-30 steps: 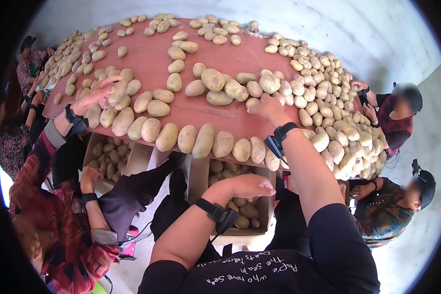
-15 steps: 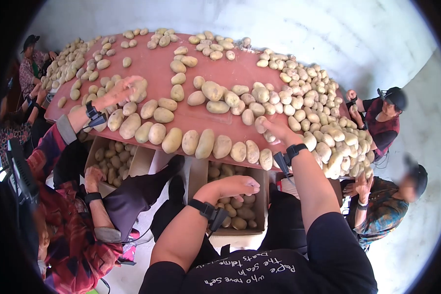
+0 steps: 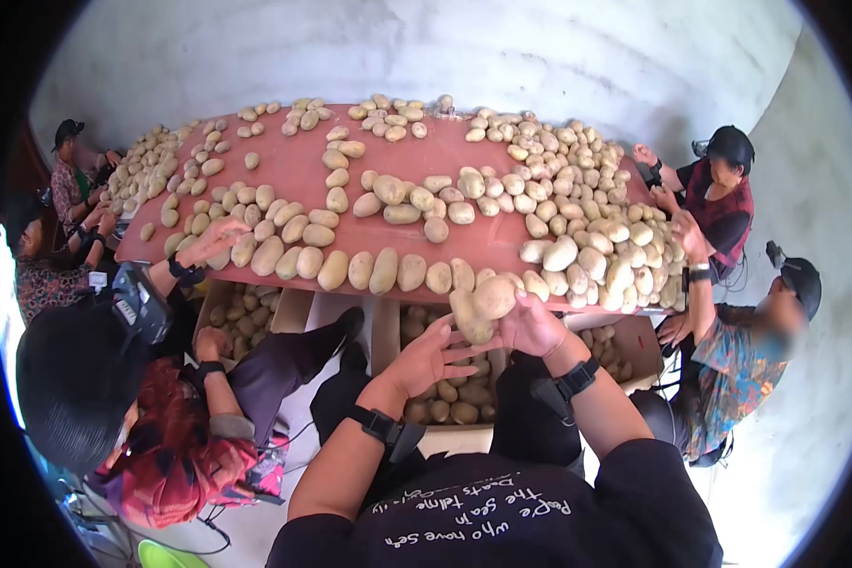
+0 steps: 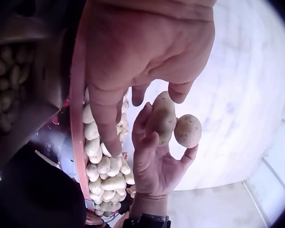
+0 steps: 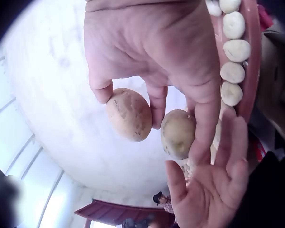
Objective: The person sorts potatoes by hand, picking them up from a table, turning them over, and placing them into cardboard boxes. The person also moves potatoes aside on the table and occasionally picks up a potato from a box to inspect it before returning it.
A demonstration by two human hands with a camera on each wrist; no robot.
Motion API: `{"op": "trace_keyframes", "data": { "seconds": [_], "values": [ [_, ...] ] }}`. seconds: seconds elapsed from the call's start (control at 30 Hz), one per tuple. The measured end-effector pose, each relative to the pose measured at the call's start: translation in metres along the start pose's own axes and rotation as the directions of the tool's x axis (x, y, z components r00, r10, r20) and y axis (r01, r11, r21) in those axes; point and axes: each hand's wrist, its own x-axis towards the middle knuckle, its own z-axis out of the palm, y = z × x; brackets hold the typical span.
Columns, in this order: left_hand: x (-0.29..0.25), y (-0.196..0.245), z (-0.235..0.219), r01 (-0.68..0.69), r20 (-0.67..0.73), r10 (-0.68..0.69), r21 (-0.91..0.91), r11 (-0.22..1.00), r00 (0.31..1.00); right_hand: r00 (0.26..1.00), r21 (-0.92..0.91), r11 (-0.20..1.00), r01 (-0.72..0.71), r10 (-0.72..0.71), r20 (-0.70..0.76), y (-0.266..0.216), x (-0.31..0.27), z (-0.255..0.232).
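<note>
My right hand (image 3: 532,327) holds two potatoes above the table's front edge. One is a rounder potato (image 5: 129,115), pinched between the thumb and a finger. Beside it the same hand grips a longer potato (image 4: 162,121), its end turned toward my left hand (image 3: 428,360). That left hand is held close by with its fingers spread and extended, the palm facing the potatoes. In the right wrist view the left palm (image 5: 209,199) appears below them and holds nothing. Just beyond both hands, a row of potatoes (image 3: 385,271) lines the table edge.
A red table (image 3: 293,156) carries a large heap of potatoes (image 3: 577,170) on the right and smaller groups elsewhere. Cardboard boxes holding potatoes stand beneath its edge, one box (image 3: 450,438) right below my hands. Other people sit close on the left and right.
My right hand has drawn back from the potatoes on the table to in front of me, now with two potatoes in it. The left hand has moved from over the box to beside them, fingers spreading.
</note>
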Motion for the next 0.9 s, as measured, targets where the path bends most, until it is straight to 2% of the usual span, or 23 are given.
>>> {"op": "trace_keyframes", "data": {
  "seconds": [0.03,0.07,0.17,0.27,0.37,0.4,0.5,0.6,0.67,0.73,0.83,0.9],
  "values": [
    [-0.008,-0.002,0.008,-0.037,0.054,0.040,-0.042,0.998,0.998,1.000,0.011,1.000,-0.007,0.007,0.027,0.007,-0.007,0.007],
    [-0.011,-0.010,0.005,-0.006,0.111,0.017,-0.100,0.995,0.994,0.998,0.022,1.000,-0.016,0.015,0.054,0.015,-0.014,0.013],
    [-0.030,-0.022,0.017,-0.026,0.135,0.043,-0.129,0.991,0.990,0.995,0.007,1.000,-0.018,0.017,0.097,0.023,-0.034,0.036],
    [-0.048,-0.026,0.036,-0.074,0.088,0.078,-0.047,0.996,0.993,0.989,0.019,0.999,-0.036,0.033,0.147,0.029,-0.052,0.043],
    [-0.063,-0.025,0.041,-0.096,0.131,0.101,-0.047,0.994,0.986,0.987,0.000,1.000,0.000,0.000,0.162,0.022,-0.070,0.052],
    [-0.071,-0.025,0.045,-0.131,0.032,0.134,-0.090,0.987,0.990,0.988,0.009,1.000,0.005,-0.006,0.153,0.026,-0.076,0.046],
    [-0.093,-0.025,0.012,-0.187,0.030,0.195,-0.177,0.966,0.980,0.983,0.135,0.985,0.108,-0.126,0.133,0.033,-0.088,0.044],
    [-0.114,-0.030,-0.032,-0.239,-0.018,0.251,-0.376,0.895,0.968,0.989,0.231,0.962,0.144,-0.144,-0.017,0.051,-0.098,0.035],
    [-0.124,-0.030,-0.044,-0.253,-0.016,0.277,-0.457,0.853,0.961,0.981,0.227,0.973,0.035,0.010,-0.195,0.078,-0.095,0.013],
    [-0.129,-0.038,-0.055,-0.259,-0.004,0.293,-0.478,0.839,0.956,0.909,0.293,0.955,-0.047,0.163,-0.384,0.104,-0.090,0.001],
    [-0.134,-0.049,-0.063,-0.242,0.037,0.293,-0.469,0.849,0.956,0.811,0.344,0.926,-0.153,0.317,-0.492,0.138,-0.081,-0.009],
    [-0.137,-0.055,-0.068,-0.217,0.092,0.286,-0.449,0.867,0.954,0.783,0.405,0.895,-0.187,0.385,-0.488,0.161,-0.076,-0.024]
  ]
}}
